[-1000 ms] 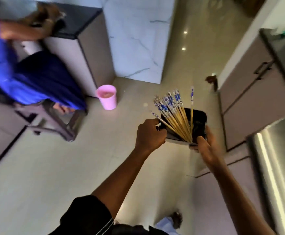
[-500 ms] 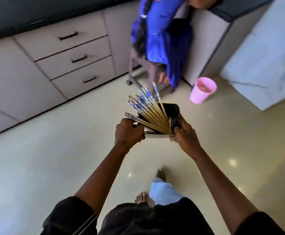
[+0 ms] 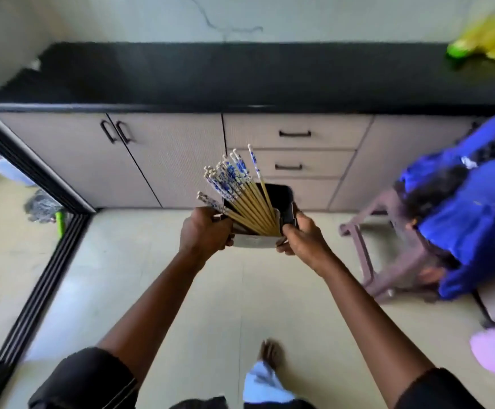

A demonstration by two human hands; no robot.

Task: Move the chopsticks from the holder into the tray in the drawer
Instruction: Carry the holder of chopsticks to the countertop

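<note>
Both hands, left hand (image 3: 208,231) and right hand (image 3: 301,236), grip the chopstick holder (image 3: 255,245) in mid-air; all chopsticks (image 3: 240,190) remain inside, facing closed drawers (image 3: 295,134), so transfer hasn't begun.

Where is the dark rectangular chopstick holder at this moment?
In the head view, the dark rectangular chopstick holder is at the centre, held in the air between the left hand and the right hand, in front of the closed beige drawers.

One holder (image 3: 258,243), clasped by two hands, left (image 3: 206,231) and right (image 3: 302,236). Chopsticks (image 3: 240,187) bunched, too many to count. Three drawers (image 3: 295,132), one stool (image 3: 388,246).
</note>
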